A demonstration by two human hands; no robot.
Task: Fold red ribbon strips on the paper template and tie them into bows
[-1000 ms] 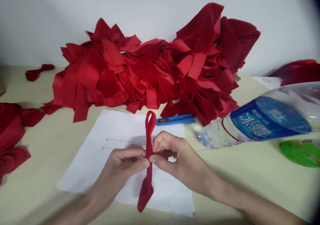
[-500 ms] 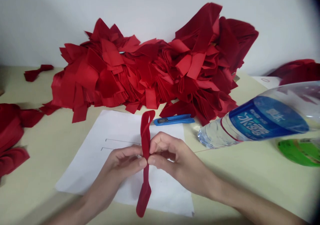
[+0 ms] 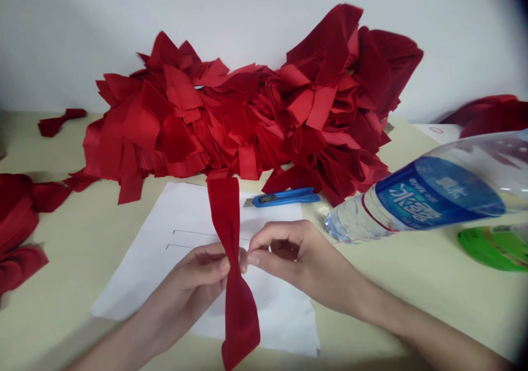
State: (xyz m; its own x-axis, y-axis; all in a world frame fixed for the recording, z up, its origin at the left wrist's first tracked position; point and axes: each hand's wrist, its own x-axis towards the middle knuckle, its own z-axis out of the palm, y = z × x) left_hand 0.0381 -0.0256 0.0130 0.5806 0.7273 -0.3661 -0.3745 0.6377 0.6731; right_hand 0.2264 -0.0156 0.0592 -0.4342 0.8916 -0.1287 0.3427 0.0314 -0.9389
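A dark red velvet ribbon bow [image 3: 244, 310] stands nearly upright over the paper, narrow at its middle and wide at both ends. My left hand [image 3: 196, 277] pinches it at the narrow middle, thumb in front and fingertips partly hidden behind. Just right of the ribbon, my right hand [image 3: 295, 255] has thumb and forefinger pressed together. Whether anything fine lies in that pinch is too small to tell. Beneath both hands lies a white sheet of paper [image 3: 140, 272] with thin printed lines. A blue utility knife [image 3: 284, 197] rests at its upper edge, blade showing.
A big heap of red ribbon pieces [image 3: 231, 123] stands against the wall behind. More red pieces [image 3: 16, 217] lie at the left edge, and a single one [image 3: 60, 122] farther back. A labelled water bottle [image 3: 437, 192] lies at right beside a green object [image 3: 493, 248].
The ribbon has turned, so its broad face shows now rather than its edge. My right fingertips have come slightly away from the ribbon's middle; my left hand still grips it.
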